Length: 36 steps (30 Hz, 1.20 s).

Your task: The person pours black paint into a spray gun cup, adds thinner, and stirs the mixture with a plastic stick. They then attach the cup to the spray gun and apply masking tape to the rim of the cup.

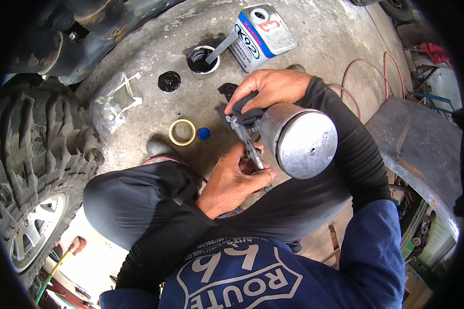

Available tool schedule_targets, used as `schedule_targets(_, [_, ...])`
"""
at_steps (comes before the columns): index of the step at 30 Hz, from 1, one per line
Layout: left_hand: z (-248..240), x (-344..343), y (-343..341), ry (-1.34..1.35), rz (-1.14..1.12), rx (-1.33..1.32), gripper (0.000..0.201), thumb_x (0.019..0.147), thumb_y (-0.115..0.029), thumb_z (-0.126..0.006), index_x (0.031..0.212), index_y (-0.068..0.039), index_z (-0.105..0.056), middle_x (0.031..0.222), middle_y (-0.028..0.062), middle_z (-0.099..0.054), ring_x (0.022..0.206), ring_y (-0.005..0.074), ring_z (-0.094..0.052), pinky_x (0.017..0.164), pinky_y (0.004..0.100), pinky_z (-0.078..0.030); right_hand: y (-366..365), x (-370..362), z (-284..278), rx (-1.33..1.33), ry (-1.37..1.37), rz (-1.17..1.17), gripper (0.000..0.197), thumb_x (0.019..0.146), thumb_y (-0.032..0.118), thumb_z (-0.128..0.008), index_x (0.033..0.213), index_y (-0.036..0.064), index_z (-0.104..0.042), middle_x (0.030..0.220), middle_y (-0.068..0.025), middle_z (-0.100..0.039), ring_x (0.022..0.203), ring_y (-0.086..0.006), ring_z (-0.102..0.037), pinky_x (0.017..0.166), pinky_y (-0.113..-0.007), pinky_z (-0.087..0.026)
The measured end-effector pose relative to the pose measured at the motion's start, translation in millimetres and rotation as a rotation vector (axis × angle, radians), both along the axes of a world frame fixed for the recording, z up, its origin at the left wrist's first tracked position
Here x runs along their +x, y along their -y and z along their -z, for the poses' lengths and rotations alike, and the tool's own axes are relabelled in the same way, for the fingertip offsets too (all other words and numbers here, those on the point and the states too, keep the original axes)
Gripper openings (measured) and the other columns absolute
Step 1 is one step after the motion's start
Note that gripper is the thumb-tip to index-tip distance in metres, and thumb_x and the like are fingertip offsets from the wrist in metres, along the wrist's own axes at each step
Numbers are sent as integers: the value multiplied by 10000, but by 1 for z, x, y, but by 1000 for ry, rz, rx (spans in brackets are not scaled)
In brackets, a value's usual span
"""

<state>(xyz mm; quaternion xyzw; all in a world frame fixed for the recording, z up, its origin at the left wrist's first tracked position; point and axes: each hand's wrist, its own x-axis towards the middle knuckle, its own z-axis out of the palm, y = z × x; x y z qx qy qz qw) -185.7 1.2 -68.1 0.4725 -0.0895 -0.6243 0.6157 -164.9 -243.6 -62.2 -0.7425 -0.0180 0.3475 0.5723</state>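
Observation:
A metal spray gun (pixel 249 142) is held over my lap, tilted, with a silver cup (pixel 308 146) attached on its right. My left hand (pixel 227 180) is closed around the gun's handle end. At the gun's far end, my right hand (pixel 273 88) pinches a black cloth (pixel 244 104) against the metal. The cloth covers part of the gun there. Beyond, an open can (pixel 215 68) of black liquid stands on the floor with a flat stirring stick (pixel 225 47) leaning out of it.
A rectangular thinner tin (pixel 281 38) stands beside the can. A black-coated lid (pixel 169 82), a roll of masking tape (pixel 182 132), a blue cap (pixel 204 134) and crumpled plastic (pixel 110 110) lie on the concrete. A big tyre (pixel 41 139) is at left; a red hose (pixel 363 61) and a dark panel (pixel 415 139) are right.

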Motion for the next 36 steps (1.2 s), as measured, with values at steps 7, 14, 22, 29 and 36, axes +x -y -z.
schedule_targets(7, [0, 2, 0, 40, 7, 9, 555, 824, -116, -782, 1250, 70, -480, 966, 85, -632, 908, 108, -607, 707, 238, -534, -1, -1, 18, -102, 49, 6, 260, 897, 195, -627, 1058, -9, -644, 902, -106, -695, 848, -152, -633, 796, -327, -494])
schedule_targets(14, [1, 3, 0, -25, -24, 16, 550, 825, -111, -780, 1249, 63, -476, 950, 69, -633, 847, 89, -607, 653, 227, -522, 8, -2, 30, -337, 188, 292, 271, 930, 228, -602, 1058, -9, -628, 873, -113, -655, 797, -177, -640, 657, -329, -528])
schedule_targets(22, [1, 3, 0, -9, -46, 25, 549, 828, -106, -773, 1252, 55, -463, 922, 66, -633, 753, 67, -581, 582, 216, -486, 16, -11, 62, -664, 493, 171, 325, 887, 195, -659, 1155, 12, -639, 998, -166, -675, 873, -272, -674, 752, -375, -549])
schedule_targets(29, [0, 4, 0, -25, -85, 16, 537, 832, -120, -769, 1243, 49, -467, 911, 63, -639, 799, 88, -603, 621, 234, -509, 19, 0, 49, -575, 149, 553, 186, 853, 156, -686, 938, -9, -694, 879, -170, -707, 792, -300, -686, 750, -372, -538])
schedule_targets(36, [-3, 7, -3, 5, 7, 22, 519, 890, -97, -715, 1303, 60, -442, 1203, 139, -593, 1136, 169, -585, 925, 296, -516, 14, 5, 36, -782, 90, 498, 192, 873, 129, -672, 1003, -12, -678, 744, -113, -651, 682, -237, -666, 678, -365, -527])
